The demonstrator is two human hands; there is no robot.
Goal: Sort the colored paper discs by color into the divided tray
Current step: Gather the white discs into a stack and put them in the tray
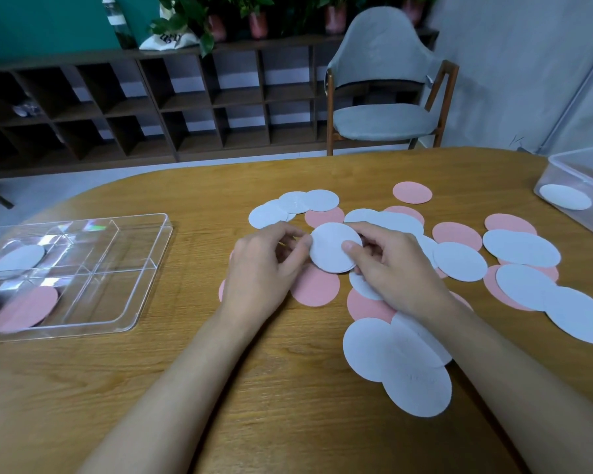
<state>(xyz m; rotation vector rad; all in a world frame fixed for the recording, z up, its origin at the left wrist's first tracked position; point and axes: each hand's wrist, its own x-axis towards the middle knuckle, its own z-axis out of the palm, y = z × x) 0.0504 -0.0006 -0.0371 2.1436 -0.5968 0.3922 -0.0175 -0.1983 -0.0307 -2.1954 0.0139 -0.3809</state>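
Both hands hold a small stack of white paper discs (331, 246) just above the table. My left hand (264, 268) pinches its left edge and my right hand (387, 265) grips its right side, thumb on top. Around and under the hands lie several loose white discs (459, 261) and pink discs (314, 287). The clear divided tray (141, 268) sits at the left. One of its left compartments holds a white disc (19, 260), and the one nearer to me holds a pink disc (28, 307).
A clear plastic box (562, 165) with one white disc in it stands at the table's far right edge. A grey chair (384, 87) and a dark cubby shelf (144, 107) stand beyond the wooden table (254, 388).
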